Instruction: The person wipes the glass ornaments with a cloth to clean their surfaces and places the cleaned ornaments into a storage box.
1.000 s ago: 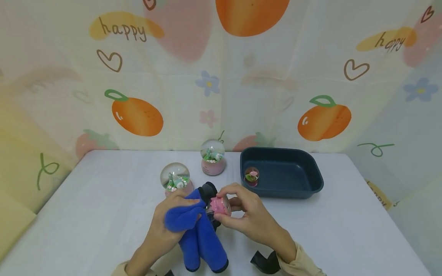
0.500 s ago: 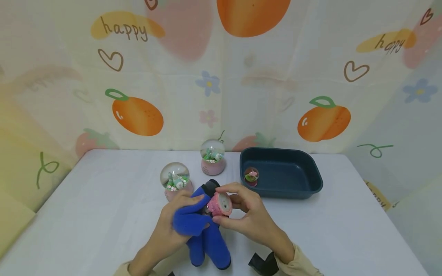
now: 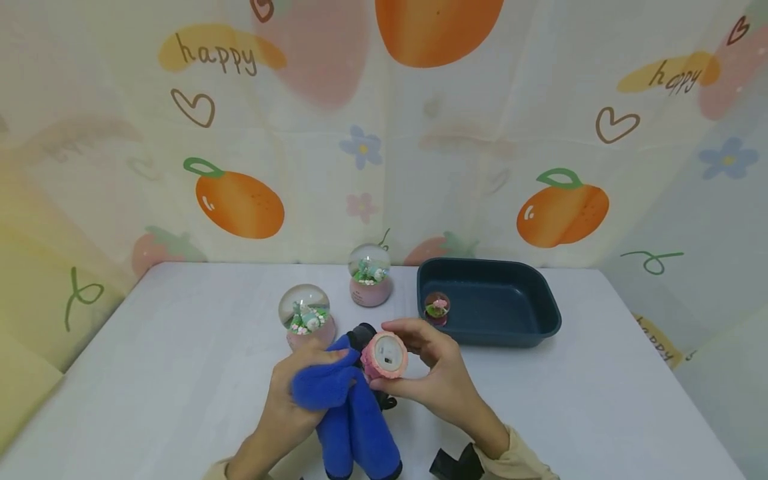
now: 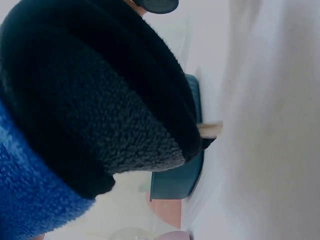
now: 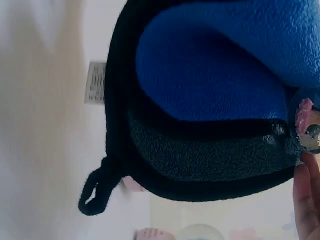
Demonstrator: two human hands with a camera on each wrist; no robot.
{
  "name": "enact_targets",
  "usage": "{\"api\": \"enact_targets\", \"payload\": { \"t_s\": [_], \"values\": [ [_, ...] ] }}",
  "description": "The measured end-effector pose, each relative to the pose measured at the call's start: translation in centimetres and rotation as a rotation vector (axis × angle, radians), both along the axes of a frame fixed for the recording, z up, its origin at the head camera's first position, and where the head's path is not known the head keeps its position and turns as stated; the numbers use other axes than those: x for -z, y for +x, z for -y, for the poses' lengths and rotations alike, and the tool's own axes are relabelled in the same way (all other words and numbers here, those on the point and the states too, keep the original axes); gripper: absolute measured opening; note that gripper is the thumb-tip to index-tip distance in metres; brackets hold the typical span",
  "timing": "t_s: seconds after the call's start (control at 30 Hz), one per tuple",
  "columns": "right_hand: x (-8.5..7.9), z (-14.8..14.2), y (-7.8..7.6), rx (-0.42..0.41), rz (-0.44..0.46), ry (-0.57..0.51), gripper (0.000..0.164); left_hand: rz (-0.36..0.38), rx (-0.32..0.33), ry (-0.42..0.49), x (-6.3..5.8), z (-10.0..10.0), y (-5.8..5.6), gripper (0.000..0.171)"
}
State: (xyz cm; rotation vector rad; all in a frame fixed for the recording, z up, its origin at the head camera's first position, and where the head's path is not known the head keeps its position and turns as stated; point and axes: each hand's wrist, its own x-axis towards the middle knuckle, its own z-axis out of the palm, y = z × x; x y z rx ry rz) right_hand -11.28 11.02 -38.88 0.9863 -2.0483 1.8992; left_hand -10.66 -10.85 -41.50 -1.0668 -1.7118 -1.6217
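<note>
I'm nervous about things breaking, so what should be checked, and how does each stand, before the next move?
1. Right grip holding the pink-based globe: ok.
2. Left grip holding the blue cloth: ok.
3. Globe base-down, ready to stand: not ok; its base is turned toward the head camera.
4. Globe clean all over: cannot tell; only part shows.
5. Room in the tray beside the small globe: ok, bare floor shows.

Behind the cloth (image 3: 324, 387) we have a near globe (image 3: 305, 312), a far globe (image 3: 370, 277) and, rightward, a tray (image 3: 504, 305) (small globe (image 3: 437, 309) inside).
</note>
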Motion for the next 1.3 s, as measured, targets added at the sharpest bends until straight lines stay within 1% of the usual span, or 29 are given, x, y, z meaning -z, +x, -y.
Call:
{"api": "enact_targets", "payload": {
  "t_s": [0.13,0.2,0.3,0.37,0.5,0.57,0.63,0.7,0.8,0.9,0.97,1.03,1.1,1.2,1.3],
  "values": [
    [0.2,0.1,-0.2,-0.074,-0.040,-0.017,0.054,0.036,0.008,-0.011,-0.1,-0.1,0.3,0.043],
    [0.2,0.2,-0.3,-0.104,-0.070,0.006,0.054,0.064,0.008,-0.028,-0.1,-0.1,0.4,0.049],
    [0.0,0.2,-0.3,-0.128,-0.124,0.051,0.055,0.116,-0.014,-0.065,-0.3,0.0,0.6,0.058],
    [-0.1,0.0,-0.4,-0.114,-0.157,0.080,0.055,0.140,-0.045,-0.083,-0.5,0.1,0.7,0.061],
    [-0.3,-0.6,-0.7,-0.060,-0.178,0.117,0.053,0.178,-0.127,-0.102,-1.0,0.4,0.7,0.064],
    [-0.3,-0.9,-0.7,-0.035,-0.180,0.142,0.052,0.197,-0.150,-0.108,-1.3,0.6,0.8,0.065],
    [-0.4,-1.1,-0.7,-0.007,-0.191,0.175,0.050,0.212,-0.156,-0.116,-1.4,0.8,0.8,0.068],
    [-0.5,-1.3,-0.7,0.024,-0.190,0.217,0.050,0.237,-0.146,-0.137,-1.6,0.9,0.8,0.070],
    [-0.5,-1.3,-0.6,0.051,-0.216,0.281,0.050,0.281,-0.147,-0.193,-1.8,1.0,0.8,0.073],
    [-0.5,-1.2,-0.6,0.048,-0.230,0.327,0.050,0.318,-0.140,-0.255,-1.8,1.0,0.7,0.074],
    [-0.5,-1.1,-0.5,0.042,-0.227,0.343,0.049,0.339,-0.122,-0.282,-1.8,1.0,0.7,0.074],
    [-0.5,-1.0,-0.4,0.036,-0.222,0.350,0.048,0.331,-0.092,-0.296,-1.7,1.0,0.6,0.074],
    [-0.6,-0.9,-0.4,0.030,-0.242,0.354,0.048,0.319,-0.069,-0.304,-1.6,0.9,0.6,0.073],
    [-0.6,-0.8,-0.3,0.021,-0.308,0.367,0.047,0.279,-0.038,-0.292,-1.4,0.8,0.6,0.067],
    [-0.7,-0.8,-0.3,0.005,-0.357,0.384,0.047,0.260,-0.019,-0.250,-1.2,0.8,0.7,0.056]
  ]
}}
